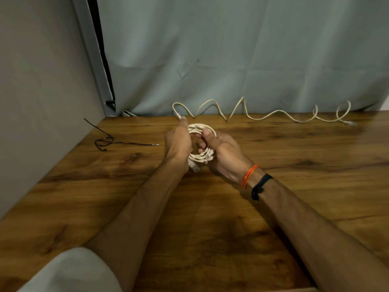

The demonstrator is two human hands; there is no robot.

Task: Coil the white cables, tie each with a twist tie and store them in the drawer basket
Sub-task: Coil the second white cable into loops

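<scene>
above the table (273,186), both hands, left (177,142) and right (223,152), grip the coiled cable (200,158).

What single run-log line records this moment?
both hands: left hand, right hand hold coiled white cable | second white cable uncoiled | black twist tie untouched

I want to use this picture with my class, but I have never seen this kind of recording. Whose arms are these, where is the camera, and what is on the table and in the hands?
There is no machine here. A person wears a camera on the head, so you look down along their own arms. Both hands hold a coiled white cable: the left hand grips one side, the right hand the other. On the wooden table a second white cable lies uncoiled along the back edge by a grey curtain. A thin black twist tie lies to the left. No drawer basket is in view.
</scene>
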